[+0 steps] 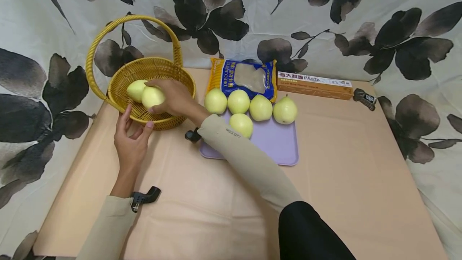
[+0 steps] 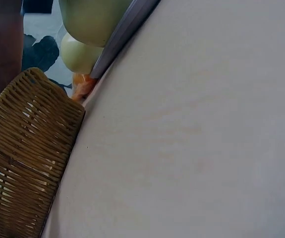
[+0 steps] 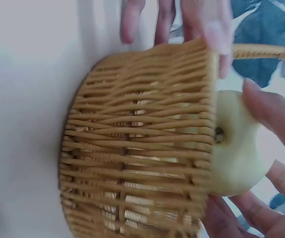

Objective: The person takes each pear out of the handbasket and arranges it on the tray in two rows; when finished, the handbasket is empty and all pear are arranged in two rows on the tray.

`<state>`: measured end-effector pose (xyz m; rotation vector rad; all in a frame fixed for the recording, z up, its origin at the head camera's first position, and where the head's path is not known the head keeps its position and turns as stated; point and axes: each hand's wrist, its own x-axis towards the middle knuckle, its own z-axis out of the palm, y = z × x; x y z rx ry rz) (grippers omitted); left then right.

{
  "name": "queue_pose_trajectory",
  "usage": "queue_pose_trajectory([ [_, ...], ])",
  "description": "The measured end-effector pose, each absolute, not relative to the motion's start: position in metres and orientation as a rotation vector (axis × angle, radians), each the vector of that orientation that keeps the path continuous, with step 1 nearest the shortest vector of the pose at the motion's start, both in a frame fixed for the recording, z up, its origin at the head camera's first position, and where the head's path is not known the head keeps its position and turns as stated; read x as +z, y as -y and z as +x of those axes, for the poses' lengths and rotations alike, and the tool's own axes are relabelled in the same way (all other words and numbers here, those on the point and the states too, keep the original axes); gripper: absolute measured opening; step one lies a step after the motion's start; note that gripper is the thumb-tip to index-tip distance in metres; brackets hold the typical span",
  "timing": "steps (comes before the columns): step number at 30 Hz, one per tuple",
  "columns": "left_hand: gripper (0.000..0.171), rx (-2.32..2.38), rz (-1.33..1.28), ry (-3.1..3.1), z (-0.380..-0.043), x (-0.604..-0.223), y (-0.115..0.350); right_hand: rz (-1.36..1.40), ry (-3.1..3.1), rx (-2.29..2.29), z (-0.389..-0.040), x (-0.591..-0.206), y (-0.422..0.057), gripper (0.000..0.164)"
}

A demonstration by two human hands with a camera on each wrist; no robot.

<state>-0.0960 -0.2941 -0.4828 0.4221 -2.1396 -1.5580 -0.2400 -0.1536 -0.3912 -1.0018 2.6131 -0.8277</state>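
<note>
My right hand holds a pale yellow-green pear inside the yellow wicker basket. In the right wrist view, fingers and thumb wrap this pear just above the rim, its puckered end facing the camera. Another pear lies beside it in the basket. My left hand grips the basket's near rim, one finger over the edge and the thumb outside. The left wrist view shows the woven wall close up. Several more pears sit on a purple tray to the right.
Behind the tray lies a blue and yellow pasta bag, with an orange-brown pasta box to its right. A small dark packet lies at the box's end. The basket's tall handle arches up, and a floral cloth hangs behind the table.
</note>
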Motion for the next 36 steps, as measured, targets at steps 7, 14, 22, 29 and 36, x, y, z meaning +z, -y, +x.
queue_pose_trajectory([
  [7, 0.076, -1.549, 0.411, 2.128, -0.097, -0.485, 0.296, -0.959, -2.567, -1.184, -0.219, -0.384, 0.104, 0.081],
  [14, 0.076, -1.557, 0.392, 2.111, -0.098, -0.487, 0.297, -0.911, -2.493, -1.488, -0.200, -0.386, 0.044, 0.077],
  [22, 0.076, -1.568, 0.391, 2.100, -0.098, -0.489, 0.297, -0.787, -2.515, -1.623, -0.182, -0.391, -0.021, 0.075],
  [29, 0.077, -1.561, 0.376, 2.104, -0.098, -0.490, 0.297, -0.674, -2.521, -1.707, -0.169, -0.397, -0.075, 0.077],
  [36, 0.076, -1.562, 0.365, 2.092, -0.099, -0.490, 0.296, -0.548, -2.644, -1.667, -0.161, -0.410, -0.121, 0.078],
])
